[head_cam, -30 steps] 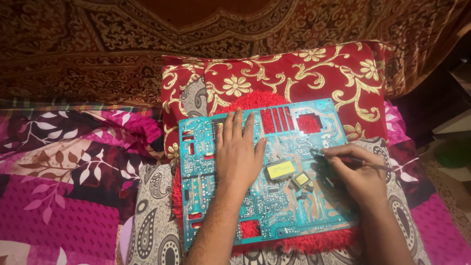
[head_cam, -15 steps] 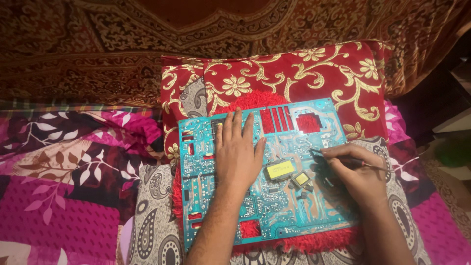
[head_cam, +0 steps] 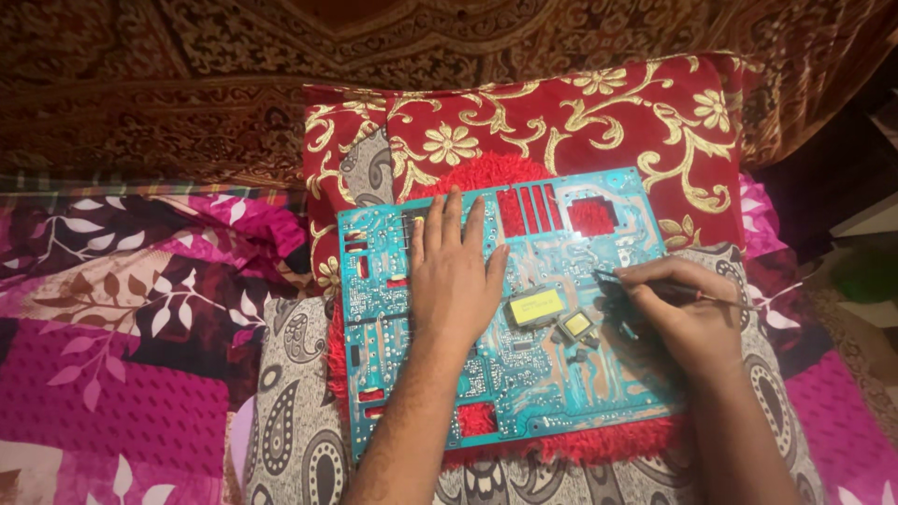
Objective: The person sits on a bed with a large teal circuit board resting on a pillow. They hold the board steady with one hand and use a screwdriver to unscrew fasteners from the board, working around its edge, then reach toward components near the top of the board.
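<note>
A large teal circuit board (head_cam: 561,374) lies on a red shaggy mat (head_cam: 496,173) on top of cushions. My left hand (head_cam: 456,276) rests flat on the board's left-middle part, fingers spread, pressing it down. My right hand (head_cam: 675,313) holds a thin dark pen-like tool (head_cam: 645,284) whose tip touches the board right of its centre. Two yellow-topped components (head_cam: 538,306) sit on the board between my hands.
A red cushion with gold flowers (head_cam: 524,122) stands behind the board. A grey paisley cushion (head_cam: 290,421) lies under the mat. Pink and purple leaf-patterned bedding (head_cam: 112,346) spreads to the left. A dark patterned cloth (head_cam: 187,84) hangs at the back.
</note>
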Action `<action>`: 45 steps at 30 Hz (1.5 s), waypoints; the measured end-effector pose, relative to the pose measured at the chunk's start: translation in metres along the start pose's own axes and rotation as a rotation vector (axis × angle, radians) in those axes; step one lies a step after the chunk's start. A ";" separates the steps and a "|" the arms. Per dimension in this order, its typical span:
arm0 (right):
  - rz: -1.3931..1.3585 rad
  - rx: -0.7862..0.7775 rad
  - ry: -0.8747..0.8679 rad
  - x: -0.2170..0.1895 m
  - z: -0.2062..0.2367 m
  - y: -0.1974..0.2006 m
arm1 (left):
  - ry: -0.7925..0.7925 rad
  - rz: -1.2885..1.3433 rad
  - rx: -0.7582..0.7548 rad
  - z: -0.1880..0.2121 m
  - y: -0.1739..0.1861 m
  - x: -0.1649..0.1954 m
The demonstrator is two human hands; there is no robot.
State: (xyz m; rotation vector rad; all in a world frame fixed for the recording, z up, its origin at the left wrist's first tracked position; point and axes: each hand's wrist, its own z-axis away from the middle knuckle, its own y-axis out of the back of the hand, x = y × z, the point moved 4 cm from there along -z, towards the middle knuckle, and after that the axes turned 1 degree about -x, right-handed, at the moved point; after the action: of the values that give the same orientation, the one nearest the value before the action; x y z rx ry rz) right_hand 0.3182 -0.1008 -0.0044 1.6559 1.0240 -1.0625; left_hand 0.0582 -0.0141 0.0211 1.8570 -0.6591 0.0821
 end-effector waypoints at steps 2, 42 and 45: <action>0.039 0.015 0.044 -0.004 -0.001 0.000 | -0.001 0.005 0.003 -0.001 0.001 0.000; 0.008 0.006 0.029 -0.018 0.002 0.000 | 0.010 -0.015 -0.023 -0.001 -0.003 0.000; 0.006 -0.002 0.069 -0.019 0.002 0.000 | 0.014 -0.015 -0.032 -0.002 -0.002 0.000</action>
State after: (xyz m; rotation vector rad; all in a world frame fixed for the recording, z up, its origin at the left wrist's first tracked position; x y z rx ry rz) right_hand 0.3118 -0.1056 0.0133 1.7031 1.0635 -1.0069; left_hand 0.0601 -0.0124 0.0199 1.8292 -0.6328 0.0745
